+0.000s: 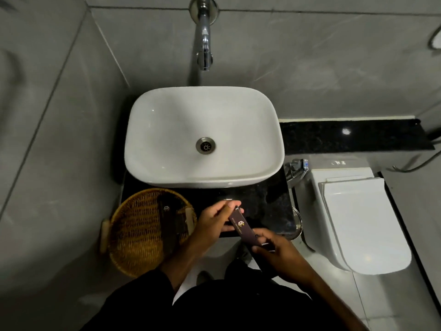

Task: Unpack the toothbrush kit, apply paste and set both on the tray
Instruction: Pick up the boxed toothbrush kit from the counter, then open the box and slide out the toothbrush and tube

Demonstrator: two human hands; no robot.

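While gripped endwise, kit box (242, 226) seemingly between fingers (230, 206)

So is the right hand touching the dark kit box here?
Touching. The head view shows the right hand gripping the near end of the kit box, fingers wrapped around it.

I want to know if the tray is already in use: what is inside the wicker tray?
A dark packet with a small logo lies inside the wicker tray. What it contains cannot be seen. The left hand covers the tray's right edge.
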